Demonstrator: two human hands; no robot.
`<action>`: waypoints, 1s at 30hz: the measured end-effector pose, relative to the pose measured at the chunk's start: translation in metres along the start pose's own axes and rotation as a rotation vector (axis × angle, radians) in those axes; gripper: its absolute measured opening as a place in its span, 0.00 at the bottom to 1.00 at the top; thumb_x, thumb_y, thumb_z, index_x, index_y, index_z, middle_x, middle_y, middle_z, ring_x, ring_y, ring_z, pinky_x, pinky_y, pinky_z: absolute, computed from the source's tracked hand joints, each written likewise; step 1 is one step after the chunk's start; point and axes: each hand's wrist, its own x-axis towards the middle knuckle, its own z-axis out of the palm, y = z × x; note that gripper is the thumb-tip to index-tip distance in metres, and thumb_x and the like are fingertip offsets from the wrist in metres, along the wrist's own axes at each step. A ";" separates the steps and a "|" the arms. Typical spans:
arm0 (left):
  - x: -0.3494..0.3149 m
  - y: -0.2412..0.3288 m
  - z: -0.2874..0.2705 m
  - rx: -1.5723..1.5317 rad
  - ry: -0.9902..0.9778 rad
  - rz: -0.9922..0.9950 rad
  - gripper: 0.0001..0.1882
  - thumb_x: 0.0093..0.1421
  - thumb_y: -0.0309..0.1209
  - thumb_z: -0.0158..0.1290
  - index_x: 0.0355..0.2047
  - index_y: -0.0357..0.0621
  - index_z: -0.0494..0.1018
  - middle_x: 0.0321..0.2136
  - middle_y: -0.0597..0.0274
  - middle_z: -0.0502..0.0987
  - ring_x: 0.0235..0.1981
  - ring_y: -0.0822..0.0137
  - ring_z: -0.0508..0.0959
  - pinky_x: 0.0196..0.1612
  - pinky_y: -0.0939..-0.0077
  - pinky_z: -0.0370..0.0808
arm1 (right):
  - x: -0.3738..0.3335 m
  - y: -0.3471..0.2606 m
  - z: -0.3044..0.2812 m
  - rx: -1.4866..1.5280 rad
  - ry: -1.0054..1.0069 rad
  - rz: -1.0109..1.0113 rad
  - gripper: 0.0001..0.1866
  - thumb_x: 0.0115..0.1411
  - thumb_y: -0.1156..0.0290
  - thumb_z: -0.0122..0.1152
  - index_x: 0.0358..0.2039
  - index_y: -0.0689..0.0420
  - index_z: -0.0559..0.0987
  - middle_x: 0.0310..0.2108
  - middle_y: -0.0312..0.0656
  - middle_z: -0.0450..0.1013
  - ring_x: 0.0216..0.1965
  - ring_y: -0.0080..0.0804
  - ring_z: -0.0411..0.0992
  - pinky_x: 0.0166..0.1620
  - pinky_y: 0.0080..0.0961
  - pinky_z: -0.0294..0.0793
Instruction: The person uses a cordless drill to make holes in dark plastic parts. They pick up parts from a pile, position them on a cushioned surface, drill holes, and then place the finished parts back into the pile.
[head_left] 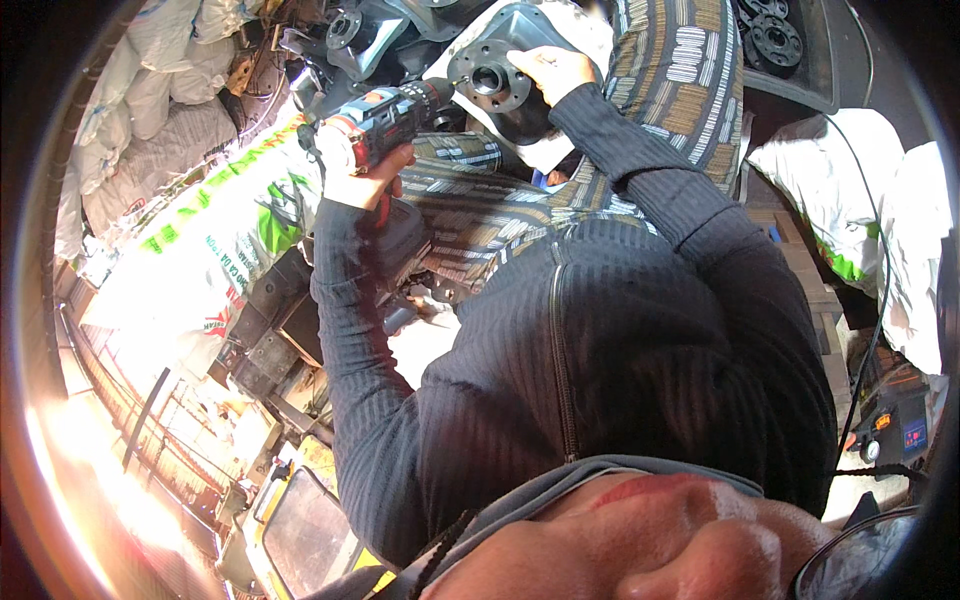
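My left hand point(372, 182) is wrapped round the grip of a blue and black cordless drill point(388, 118). The drill's chuck points right, and its tip meets or nearly meets the left rim of a round flange. That flange, with a wide centre hole and smaller holes round it, belongs to a black moulded part point(520, 118) resting on a white cloth or sack on my lap. The fingers of my right hand point(556, 72) pinch the flange's upper right edge. Whether the bit sits in a hole is too small to tell.
More black flanged parts point(362, 42) are piled beyond the drill, and others point(774, 44) lie in a dark tray point(815, 85) at upper right. White sacks point(160, 85) fill the left; another point(835, 175) stands at right, with a cable point(882, 225) hanging past it.
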 end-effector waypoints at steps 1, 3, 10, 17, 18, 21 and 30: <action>-0.001 0.000 0.001 0.000 0.012 0.001 0.20 0.51 0.25 0.55 0.45 0.38 0.65 0.25 0.57 0.76 0.14 0.73 0.70 0.14 0.82 0.65 | -0.001 0.000 -0.001 0.021 0.001 0.003 0.14 0.50 0.59 0.65 0.27 0.59 0.80 0.18 0.30 0.69 0.18 0.14 0.61 0.22 0.15 0.58; -0.001 0.001 0.003 0.022 0.022 0.004 0.20 0.51 0.25 0.55 0.45 0.38 0.65 0.26 0.57 0.76 0.14 0.72 0.70 0.13 0.81 0.65 | -0.001 0.000 -0.003 0.006 0.010 0.012 0.14 0.51 0.59 0.65 0.27 0.59 0.80 0.15 0.27 0.66 0.15 0.12 0.58 0.18 0.12 0.55; 0.004 0.004 0.003 0.178 0.007 -0.026 0.23 0.49 0.21 0.56 0.46 0.38 0.64 0.25 0.58 0.76 0.13 0.72 0.70 0.11 0.81 0.65 | 0.003 0.004 -0.004 -0.171 0.016 -0.009 0.17 0.50 0.58 0.64 0.29 0.60 0.80 0.25 0.34 0.76 0.27 0.19 0.71 0.33 0.16 0.69; 0.011 -0.001 0.000 0.188 0.015 -0.027 0.23 0.47 0.23 0.57 0.45 0.39 0.65 0.22 0.60 0.75 0.09 0.71 0.69 0.10 0.81 0.64 | 0.004 0.009 -0.007 -0.296 0.071 0.010 0.20 0.49 0.53 0.64 0.30 0.59 0.80 0.26 0.36 0.77 0.28 0.22 0.72 0.35 0.19 0.70; 0.014 -0.004 -0.001 0.406 -0.016 0.116 0.22 0.48 0.27 0.57 0.44 0.39 0.66 0.23 0.60 0.75 0.12 0.68 0.71 0.14 0.77 0.67 | 0.005 0.010 -0.008 -0.332 0.074 0.005 0.20 0.49 0.52 0.64 0.30 0.59 0.80 0.26 0.36 0.77 0.28 0.22 0.72 0.35 0.19 0.70; 0.030 -0.018 -0.006 1.038 -0.067 0.360 0.22 0.49 0.42 0.57 0.41 0.44 0.69 0.26 0.61 0.75 0.28 0.60 0.76 0.38 0.64 0.73 | 0.006 0.011 -0.010 -0.456 0.100 -0.040 0.20 0.48 0.51 0.64 0.30 0.57 0.80 0.25 0.38 0.77 0.27 0.24 0.73 0.35 0.20 0.71; 0.041 -0.040 -0.012 0.864 -0.142 0.221 0.24 0.50 0.46 0.54 0.43 0.44 0.70 0.32 0.59 0.75 0.40 0.60 0.72 0.49 0.63 0.62 | -0.004 0.005 -0.013 -0.425 0.074 -0.007 0.19 0.49 0.53 0.63 0.29 0.58 0.80 0.23 0.39 0.76 0.26 0.28 0.74 0.34 0.24 0.71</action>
